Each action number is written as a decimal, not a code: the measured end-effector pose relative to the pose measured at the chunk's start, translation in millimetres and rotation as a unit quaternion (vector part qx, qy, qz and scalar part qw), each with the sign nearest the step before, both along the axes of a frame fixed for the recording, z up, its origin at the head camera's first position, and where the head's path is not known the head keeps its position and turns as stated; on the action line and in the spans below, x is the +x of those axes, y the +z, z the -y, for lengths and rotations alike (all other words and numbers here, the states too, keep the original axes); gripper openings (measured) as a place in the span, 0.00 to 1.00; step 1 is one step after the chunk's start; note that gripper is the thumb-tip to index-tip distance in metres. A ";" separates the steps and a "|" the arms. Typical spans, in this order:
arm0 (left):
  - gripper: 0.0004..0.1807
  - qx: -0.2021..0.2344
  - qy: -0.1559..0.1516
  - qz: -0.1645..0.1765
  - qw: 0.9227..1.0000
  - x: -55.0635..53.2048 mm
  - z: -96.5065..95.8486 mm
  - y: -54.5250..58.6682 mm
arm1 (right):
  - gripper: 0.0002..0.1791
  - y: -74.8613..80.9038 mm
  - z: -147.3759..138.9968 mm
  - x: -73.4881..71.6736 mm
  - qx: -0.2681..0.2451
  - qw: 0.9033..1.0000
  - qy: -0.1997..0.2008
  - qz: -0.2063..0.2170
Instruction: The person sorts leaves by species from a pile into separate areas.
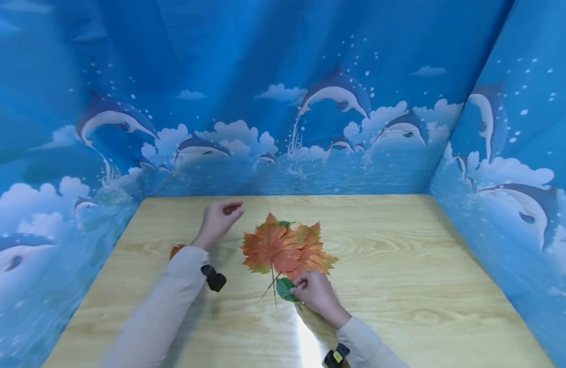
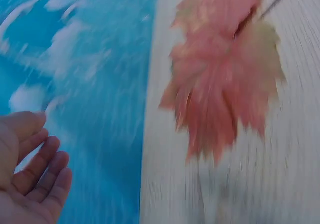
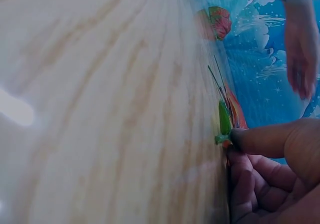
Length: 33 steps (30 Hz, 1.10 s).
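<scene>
Left hand [image 1: 218, 220] above the far left part of the desk [image 1: 425, 276], released: its fingers curve loosely, the thumb stands apart from them, and nothing lies in the palm. By the cuff of its pale sleeve [image 1: 183, 266] shows an orange-brown piece [image 1: 176, 250], mostly hidden by the arm, so what it is cannot be told. A black device [image 1: 213, 278] sits on the wrist.

Next, near the middle of the desk, comes a cluster of orange leaves [image 1: 269, 245], broad, pointed and jagged at the edges. They overlap, running from red-orange in the middle to yellowish green at some tips, with veins fanning out from the base. Behind their top edge peeps a bit of green foliage [image 1: 285, 223]. Thin dark stems [image 1: 273, 286] cross below, pointing toward the near side.

Just right of the stems lies a small green leaf [image 1: 285, 289], oval, veined and finely toothed. At its right side the right hand [image 1: 316, 294] grasps it, thumb and forefinger pinched together at the stem end, the other fingers curled under, low over the desk. Another black device [image 1: 336, 356], with a yellow patch, sits at that wrist.
</scene>
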State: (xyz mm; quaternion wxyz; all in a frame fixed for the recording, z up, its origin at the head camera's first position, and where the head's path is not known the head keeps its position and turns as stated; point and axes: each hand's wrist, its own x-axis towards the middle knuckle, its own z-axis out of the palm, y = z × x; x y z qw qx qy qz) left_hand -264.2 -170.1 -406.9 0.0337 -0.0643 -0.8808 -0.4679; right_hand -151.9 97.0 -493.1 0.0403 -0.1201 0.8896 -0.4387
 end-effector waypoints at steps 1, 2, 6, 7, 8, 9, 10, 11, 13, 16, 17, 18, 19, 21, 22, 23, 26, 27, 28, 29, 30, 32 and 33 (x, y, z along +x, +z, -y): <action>0.18 -0.003 -0.002 -0.003 1.000 -4.8 -11.1 -0.3 | 0.04 0.4 0.4 -0.1 0.000 1.000 0.002 -0.002; 0.17 -0.008 -0.003 -0.005 1.000 -8.7 -21.9 -1.0 | 0.05 0.6 0.9 -0.2 0.000 1.000 0.003 -0.006; 0.14 -0.039 -0.007 -0.018 0.999 -21.7 -58.8 -10.3 | 0.05 0.9 1.9 -1.0 0.001 1.000 0.004 -0.023; 0.13 -0.046 -0.005 -0.018 0.999 -24.0 -66.3 -13.8 | 0.05 0.3 1.9 -1.5 0.002 1.000 0.004 -0.026; 0.13 -0.050 -0.005 -0.018 0.999 -26.0 -72.9 -17.9 | 0.05 -0.3 1.8 -2.2 0.003 1.000 0.003 -0.030; 0.13 -0.053 -0.005 -0.016 0.998 -27.5 -78.9 -22.0 | 0.05 -0.5 1.7 -2.7 0.003 1.000 0.003 -0.029; 0.14 -0.053 -0.003 -0.011 0.999 -28.7 -84.2 -26.1 | 0.05 -0.9 1.5 -3.3 0.004 1.000 0.002 -0.030; 0.14 -0.053 -0.002 -0.009 0.999 -29.9 -88.5 -30.9 | 0.05 -0.9 1.4 -3.8 0.003 1.000 0.001 -0.028; 0.15 -0.051 0.006 -0.005 0.999 -32.6 -94.9 -41.3 | 0.05 -1.7 1.1 -4.6 0.004 1.000 0.001 -0.030; 0.15 -0.055 0.027 -0.002 0.998 -34.0 -100.7 -55.3 | 0.05 -1.2 1.5 -4.9 0.001 1.000 0.002 -0.027; 0.15 -0.057 0.034 -0.002 0.998 -33.9 -102.0 -59.9 | 0.04 -1.5 1.8 -4.7 -0.001 1.000 0.004 -0.025; 0.15 -0.056 0.041 0.002 0.998 -33.0 -103.3 -63.6 | 0.04 -1.7 2.1 -4.4 -0.001 1.000 0.005 -0.024; 0.15 -0.055 0.047 0.005 0.997 -31.9 -104.4 -67.5 | 0.04 -1.7 2.5 -4.1 -0.001 1.000 0.005 -0.021; 0.14 -0.052 0.056 0.006 0.997 -29.4 -106.5 -75.0 | 0.04 -2.6 3.1 -3.5 -0.002 1.000 0.005 -0.016; 0.13 -0.048 0.060 0.003 0.997 -28.5 -107.6 -78.6 | 0.04 -3.1 3.2 -3.2 -0.001 1.000 0.005 -0.015; 0.11 -0.047 0.064 -0.001 0.997 -27.9 -108.6 -82.1 | 0.04 -3.6 3.2 -3.0 0.001 1.000 0.003 -0.017; 0.07 -0.044 0.075 -0.026 0.996 -27.6 -111.7 -90.8 | 0.05 -4.5 2.1 -2.8 0.006 1.000 0.000 -0.024; 0.07 -0.044 0.078 -0.034 0.995 -27.9 -112.7 -93.1 | 0.05 -4.7 1.6 -2.8 0.009 1.000 -0.003 -0.027; 0.06 -0.045 0.080 -0.041 0.995 -28.3 -113.8 -94.9 | 0.05 -4.9 1.1 -2.9 0.012 1.000 -0.003 -0.029; 0.06 -0.044 0.081 -0.044 0.995 -28.4 -114.7 -96.1 | 0.05 -4.8 0.5 -2.9 0.014 0.999 -0.004 -0.032; 0.06 -0.044 0.080 -0.047 0.995 -28.4 -115.7 -96.8 | 0.05 -5.0 0.1 -2.9 0.017 0.999 -0.004 -0.034; 0.07 -0.048 0.076 -0.048 0.995 -28.2 -117.4 -97.4 | 0.05 -5.6 -0.8 -3.1 0.021 0.999 -0.004 -0.040; 0.08 -0.051 0.073 -0.047 0.995 -27.9 -118.3 -97.5 | 0.06 -6.0 -1.0 -3.2 0.024 0.999 -0.005 -0.040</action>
